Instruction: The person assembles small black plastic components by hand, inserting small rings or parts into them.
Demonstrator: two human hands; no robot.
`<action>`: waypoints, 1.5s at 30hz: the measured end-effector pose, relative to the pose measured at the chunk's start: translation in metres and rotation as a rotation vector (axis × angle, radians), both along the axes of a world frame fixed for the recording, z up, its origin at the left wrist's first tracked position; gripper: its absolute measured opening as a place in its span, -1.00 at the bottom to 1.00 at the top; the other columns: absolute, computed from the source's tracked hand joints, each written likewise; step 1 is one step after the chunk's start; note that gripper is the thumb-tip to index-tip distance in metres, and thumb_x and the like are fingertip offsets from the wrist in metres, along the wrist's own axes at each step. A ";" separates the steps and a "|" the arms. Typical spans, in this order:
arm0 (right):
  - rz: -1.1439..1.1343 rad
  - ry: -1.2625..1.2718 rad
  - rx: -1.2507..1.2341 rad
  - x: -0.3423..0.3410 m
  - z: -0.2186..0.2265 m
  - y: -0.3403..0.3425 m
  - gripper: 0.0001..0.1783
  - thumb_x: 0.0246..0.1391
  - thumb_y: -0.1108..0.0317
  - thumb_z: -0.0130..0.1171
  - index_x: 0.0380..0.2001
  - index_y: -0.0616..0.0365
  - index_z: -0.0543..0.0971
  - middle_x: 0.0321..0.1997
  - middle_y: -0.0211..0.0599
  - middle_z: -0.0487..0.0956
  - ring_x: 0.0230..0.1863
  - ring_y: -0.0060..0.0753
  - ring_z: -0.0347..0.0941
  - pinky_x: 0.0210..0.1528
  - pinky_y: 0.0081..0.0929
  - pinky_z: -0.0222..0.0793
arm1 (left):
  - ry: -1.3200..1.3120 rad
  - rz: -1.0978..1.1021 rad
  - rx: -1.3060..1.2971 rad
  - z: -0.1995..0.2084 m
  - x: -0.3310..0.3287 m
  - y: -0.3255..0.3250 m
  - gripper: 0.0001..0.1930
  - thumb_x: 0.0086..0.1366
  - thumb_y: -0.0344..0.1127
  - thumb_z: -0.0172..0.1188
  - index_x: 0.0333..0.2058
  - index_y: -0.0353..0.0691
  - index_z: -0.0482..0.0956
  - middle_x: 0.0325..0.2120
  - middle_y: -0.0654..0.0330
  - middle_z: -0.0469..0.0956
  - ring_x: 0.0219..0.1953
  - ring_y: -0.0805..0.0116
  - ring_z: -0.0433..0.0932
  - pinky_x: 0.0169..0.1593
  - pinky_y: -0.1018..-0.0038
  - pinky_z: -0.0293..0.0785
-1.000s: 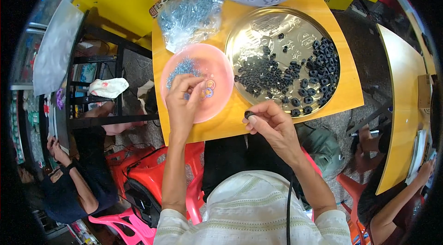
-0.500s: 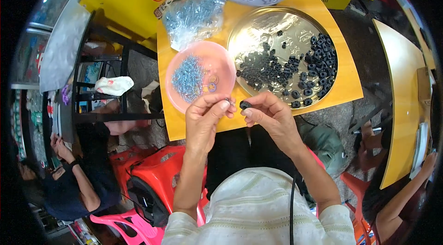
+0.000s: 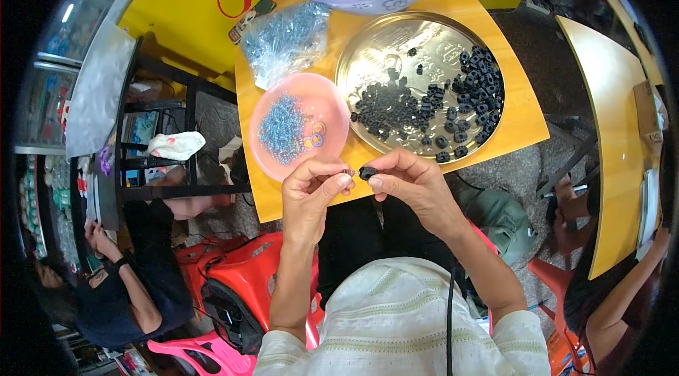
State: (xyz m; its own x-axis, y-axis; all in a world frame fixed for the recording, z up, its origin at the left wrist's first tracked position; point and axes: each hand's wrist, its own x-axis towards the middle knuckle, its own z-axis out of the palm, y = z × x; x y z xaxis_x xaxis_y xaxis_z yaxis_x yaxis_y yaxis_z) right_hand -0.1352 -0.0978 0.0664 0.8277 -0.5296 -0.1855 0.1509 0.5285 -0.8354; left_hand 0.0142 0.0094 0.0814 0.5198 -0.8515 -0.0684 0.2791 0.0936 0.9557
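Observation:
My left hand [image 3: 308, 195] is closed in a pinch on a tiny piece mostly hidden by the fingertips. A small black ridged knob-like part [image 3: 368, 172] sits between the thumb and forefinger of my right hand [image 3: 416, 191]. Both hands meet over the table's front edge, their fingertips almost touching. Just beyond the left one stands a pink bowl [image 3: 341, 116] with a heap of small bluish clear pieces [image 3: 281, 128] and a few ring-shaped pieces [image 3: 316, 137]. Beyond the right one, a round gold tray [image 3: 364, 47] carries many loose black parts [image 3: 482, 89].
At the back of the yellow table [image 3: 520, 118] lie a clear bag of bluish pieces [image 3: 288, 38] and a lilac bowl [image 3: 396, 3] full of black pieces. A red stool [image 3: 244, 273] with a black bag [image 3: 230, 312] is at left. Other people sit at both sides.
My hands have come closer together, bringing the black part up against my left fingertips. The table and its contents have shifted slightly left in view.

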 end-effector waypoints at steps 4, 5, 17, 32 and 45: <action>0.008 -0.009 -0.015 -0.001 0.001 -0.001 -0.80 0.06 0.42 0.19 -0.23 0.23 0.53 -0.37 -0.44 0.53 -0.39 -0.66 0.42 -0.28 -0.68 0.37 | -0.022 -0.013 -0.006 0.001 -0.001 -0.002 -0.89 0.11 -0.58 0.21 -0.35 -0.33 0.55 -0.36 0.13 0.53 -0.39 0.47 0.53 -0.31 0.58 0.49; 0.011 -0.014 0.004 -0.001 0.001 -0.002 -0.80 0.06 0.42 0.18 -0.23 0.24 0.53 -0.38 -0.44 0.53 -0.40 -0.65 0.42 -0.29 -0.68 0.38 | -0.023 -0.014 -0.004 0.001 -0.001 -0.003 -0.89 0.11 -0.58 0.21 -0.35 -0.33 0.55 -0.36 0.13 0.53 -0.39 0.47 0.53 -0.31 0.58 0.49; 0.046 -0.058 0.174 -0.002 -0.007 -0.005 -0.81 0.08 0.45 0.14 -0.21 0.25 0.53 -0.34 -0.38 0.55 -0.36 -0.61 0.47 -0.25 -0.64 0.42 | -0.054 0.061 -0.013 0.002 -0.002 -0.005 -0.90 0.14 -0.57 0.19 -0.33 -0.34 0.54 -0.37 0.13 0.52 -0.39 0.45 0.53 -0.32 0.58 0.48; 0.088 -0.099 0.079 0.001 -0.009 -0.002 -0.81 0.09 0.48 0.12 -0.20 0.24 0.48 -0.25 -0.31 0.54 -0.25 -0.55 0.49 -0.17 -0.60 0.44 | -0.348 -0.020 -0.062 0.009 -0.003 0.002 -0.83 0.09 -0.65 0.20 -0.31 -0.35 0.55 -0.34 0.14 0.53 -0.32 0.40 0.53 -0.21 0.56 0.46; 0.070 -0.088 0.056 -0.002 -0.009 -0.006 -0.77 0.13 0.43 0.10 -0.15 0.27 0.50 -0.32 -0.44 0.54 -0.31 -0.71 0.44 -0.21 -0.73 0.38 | -0.813 -0.058 0.010 0.010 -0.007 -0.002 -0.77 0.04 -0.62 0.23 -0.27 -0.30 0.60 -0.37 0.11 0.58 -0.34 0.35 0.56 -0.28 0.54 0.45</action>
